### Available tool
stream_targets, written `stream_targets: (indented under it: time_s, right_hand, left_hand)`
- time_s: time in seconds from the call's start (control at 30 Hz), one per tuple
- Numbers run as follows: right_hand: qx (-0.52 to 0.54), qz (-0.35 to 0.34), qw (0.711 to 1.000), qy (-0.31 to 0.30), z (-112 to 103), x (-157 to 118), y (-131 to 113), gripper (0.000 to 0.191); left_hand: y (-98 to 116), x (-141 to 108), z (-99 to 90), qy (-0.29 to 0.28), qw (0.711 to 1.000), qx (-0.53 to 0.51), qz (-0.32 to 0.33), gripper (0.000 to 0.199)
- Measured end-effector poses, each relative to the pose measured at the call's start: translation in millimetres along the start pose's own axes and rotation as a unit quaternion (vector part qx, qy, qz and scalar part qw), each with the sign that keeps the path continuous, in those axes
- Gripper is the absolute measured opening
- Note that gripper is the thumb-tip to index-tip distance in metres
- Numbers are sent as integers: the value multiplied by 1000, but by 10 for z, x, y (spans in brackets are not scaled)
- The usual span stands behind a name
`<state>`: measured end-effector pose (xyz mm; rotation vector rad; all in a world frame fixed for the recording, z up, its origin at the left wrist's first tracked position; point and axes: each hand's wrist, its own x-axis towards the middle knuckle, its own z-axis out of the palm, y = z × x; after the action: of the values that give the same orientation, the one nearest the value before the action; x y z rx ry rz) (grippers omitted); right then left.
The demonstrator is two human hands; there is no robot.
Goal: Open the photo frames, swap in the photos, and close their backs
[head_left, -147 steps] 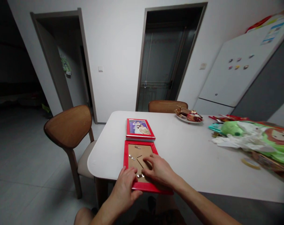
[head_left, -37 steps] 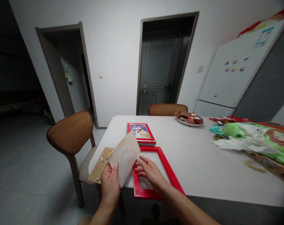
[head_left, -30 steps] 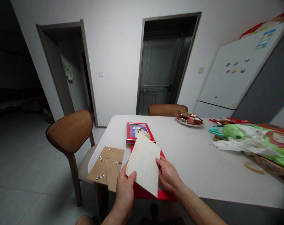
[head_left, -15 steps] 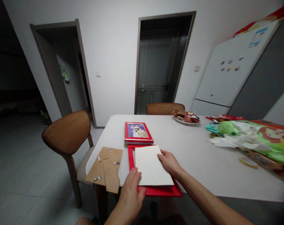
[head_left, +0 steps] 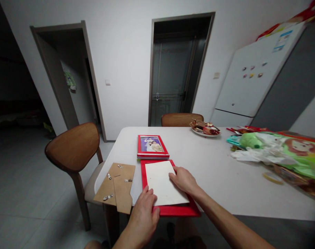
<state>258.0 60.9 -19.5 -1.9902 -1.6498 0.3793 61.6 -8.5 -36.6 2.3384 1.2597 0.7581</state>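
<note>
A red picture frame (head_left: 178,210) lies at the table's near edge, overhanging it slightly. Inside its border rests a white sheet of card (head_left: 164,185), its near right edge a little raised. My right hand (head_left: 183,180) grips the card's right edge, thumb on top, with the other fingers partly hidden. At the frame's near left corner, my left hand (head_left: 144,214) holds the red border, fingertips touching the card's left side. To the left lies a brown backing board (head_left: 123,195) with metal clips and a stand leg. Just beyond, another red frame (head_left: 152,147) shows a photo of people.
On the white table (head_left: 199,155) a plate of wrapped items (head_left: 205,129) stands at the back. Green and white packaging (head_left: 277,148) and a roll of tape (head_left: 272,178) lie at right. Wooden chairs (head_left: 73,147) stand left and behind.
The white card has shifted left and now sits more squarely within the red frame. My right hand has moved left with it; my left hand stays at the frame's corner.
</note>
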Motion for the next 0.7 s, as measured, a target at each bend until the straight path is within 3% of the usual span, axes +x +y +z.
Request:
stream_targets:
  time_s: [0.17, 0.33, 0.53, 0.6, 0.7]
  right_hand:
    - [-180, -27, 983, 7, 55, -38, 30, 32]
    - [-119, -77, 990, -2, 69, -138, -100, 35]
    - [17, -243, 968, -55, 286, -493, -742, 32]
    - [21, -287, 955, -77, 421, -610, -975, 34]
    - [-2, -301, 950, -86, 640, -716, -1194, 44]
  left_hand:
    - [15, -11, -10, -15, 1000, 13, 2, 29]
    - [-164, -148, -289, -17, 999, 29, -14, 44]
    - [-740, -355, -817, -22, 979, 158, -126, 68]
    - [-936, -397, -847, -7, 966, 194, -172, 68]
    - [-1148, -418, -788, 38, 963, 200, -176, 55]
